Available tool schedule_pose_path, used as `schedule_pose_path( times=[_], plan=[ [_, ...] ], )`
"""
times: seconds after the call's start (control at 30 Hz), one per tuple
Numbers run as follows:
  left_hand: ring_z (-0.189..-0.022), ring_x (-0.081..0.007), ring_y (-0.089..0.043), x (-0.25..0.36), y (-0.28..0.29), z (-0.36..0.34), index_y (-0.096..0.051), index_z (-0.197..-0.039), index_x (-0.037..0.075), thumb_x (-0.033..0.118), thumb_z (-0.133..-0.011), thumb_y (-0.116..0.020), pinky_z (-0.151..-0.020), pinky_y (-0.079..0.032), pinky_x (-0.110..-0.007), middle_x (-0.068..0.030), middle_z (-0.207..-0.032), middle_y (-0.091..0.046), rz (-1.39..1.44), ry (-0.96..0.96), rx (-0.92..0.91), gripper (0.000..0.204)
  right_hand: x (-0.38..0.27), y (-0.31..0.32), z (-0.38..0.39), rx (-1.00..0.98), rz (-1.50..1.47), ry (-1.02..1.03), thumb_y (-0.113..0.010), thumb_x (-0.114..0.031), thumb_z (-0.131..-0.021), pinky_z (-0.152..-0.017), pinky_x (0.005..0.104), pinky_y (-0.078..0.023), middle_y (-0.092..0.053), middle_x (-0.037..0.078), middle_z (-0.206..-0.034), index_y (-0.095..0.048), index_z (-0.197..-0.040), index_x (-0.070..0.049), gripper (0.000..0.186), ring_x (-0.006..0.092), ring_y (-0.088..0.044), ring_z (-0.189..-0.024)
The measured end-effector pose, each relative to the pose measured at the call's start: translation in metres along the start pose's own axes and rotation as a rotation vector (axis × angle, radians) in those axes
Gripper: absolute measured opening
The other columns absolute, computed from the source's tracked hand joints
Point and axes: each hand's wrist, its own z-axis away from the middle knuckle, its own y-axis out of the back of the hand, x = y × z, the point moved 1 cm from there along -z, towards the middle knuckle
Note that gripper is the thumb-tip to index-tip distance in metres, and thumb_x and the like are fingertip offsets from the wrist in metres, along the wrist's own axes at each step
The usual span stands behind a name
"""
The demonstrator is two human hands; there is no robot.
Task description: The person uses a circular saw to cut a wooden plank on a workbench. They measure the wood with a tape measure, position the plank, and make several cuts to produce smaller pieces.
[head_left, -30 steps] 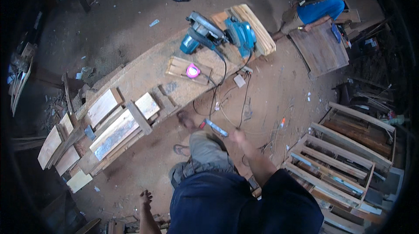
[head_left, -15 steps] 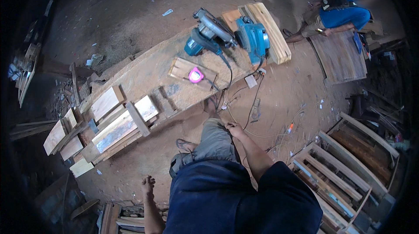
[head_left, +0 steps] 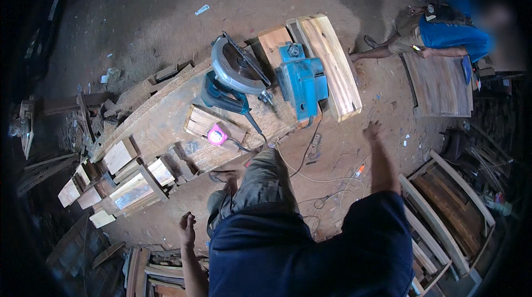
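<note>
My left hand (head_left: 187, 230) hangs beside my thigh, its fingers curled in and nothing seen in them. Reached out to the right, my right hand (head_left: 374, 130) has its fingers apart and holds nothing; below it is the floor, and the planks at the bench's right end are nearest. On the wooden bench (head_left: 160, 122) in front of me rest a circular saw (head_left: 235, 72) and a teal electric planer (head_left: 302, 83). A pink tape measure (head_left: 216, 135) lies on a short board (head_left: 202, 119) close to the bench's near edge.
Thick planks (head_left: 330, 64) lie beyond the planer. Cut wood pieces (head_left: 130, 191) are stacked at the bench's left end. Cords (head_left: 332, 178) loop over the floor. A person in blue (head_left: 451, 36) sits at a wooden panel (head_left: 440, 83). Wooden frames (head_left: 438, 219) stand at lower right.
My right hand has swung from beside my thigh out to the right and forward, its fingers spreading. My body has come closer to the bench. The left hand stays curled at my side.
</note>
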Motion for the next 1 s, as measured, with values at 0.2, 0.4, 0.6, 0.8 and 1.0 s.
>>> schedule_pose_path(
  times=[0.2,0.4,0.6,0.8,1.0],
  plan=[
    [-0.090,-0.0142,-0.064,0.042,0.017,0.036,-0.064,-0.129,0.002,0.036,-0.103,-0.062,-0.079,-0.048,-0.030,-0.0054,-0.105,-0.070,-0.125,0.120,0.208,0.042,0.007,0.142,-0.069,0.210,0.404,0.064,-0.046,-0.031,-0.104,-0.121,0.0665,-0.013,-0.030,0.018,-0.164,-0.058,-0.143,-0.013,0.044,0.0379,-0.026,-0.151],
    [-0.086,-0.0134,-0.065,0.011,0.010,0.048,-0.065,-0.127,0.005,0.039,-0.103,-0.061,-0.074,-0.046,-0.028,-0.0037,-0.102,-0.070,-0.064,0.217,0.250,0.042,0.019,0.213,-0.072,0.106,0.767,0.136,-0.049,-0.034,-0.103,-0.120,0.0676,-0.013,-0.034,0.016,-0.163,-0.057,-0.146,-0.016,0.047,0.0373,-0.026,-0.151],
    [-0.091,-0.0149,-0.065,-0.013,-0.009,0.056,-0.063,-0.125,-0.001,0.029,-0.103,-0.063,-0.079,-0.052,-0.029,-0.0065,-0.103,-0.069,0.052,0.249,0.244,0.038,0.003,0.197,-0.078,0.119,0.782,0.223,-0.049,-0.035,-0.104,-0.118,0.0695,-0.016,-0.042,0.015,-0.158,-0.062,-0.140,-0.013,0.045,0.0352,-0.029,-0.150],
    [-0.093,-0.0163,-0.065,-0.008,-0.005,0.063,-0.064,-0.127,-0.001,0.030,-0.103,-0.064,-0.080,-0.053,-0.030,-0.0081,-0.105,-0.070,0.048,0.266,0.268,0.039,-0.003,0.193,-0.078,0.191,0.765,0.247,-0.048,-0.034,-0.104,-0.119,0.0705,-0.012,-0.044,0.016,-0.157,-0.064,-0.139,-0.016,0.042,0.0357,-0.029,-0.150],
    [-0.090,-0.0137,-0.065,0.009,-0.005,0.053,-0.065,-0.129,0.004,0.036,-0.102,-0.063,-0.073,-0.046,-0.027,-0.0045,-0.106,-0.071,0.007,0.240,0.260,0.042,-0.002,0.207,-0.083,-0.024,0.750,0.190,-0.049,-0.033,-0.104,-0.120,0.0684,-0.014,-0.052,0.013,-0.151,-0.068,-0.133,-0.016,0.039,0.0336,-0.042,-0.143]
  ],
)
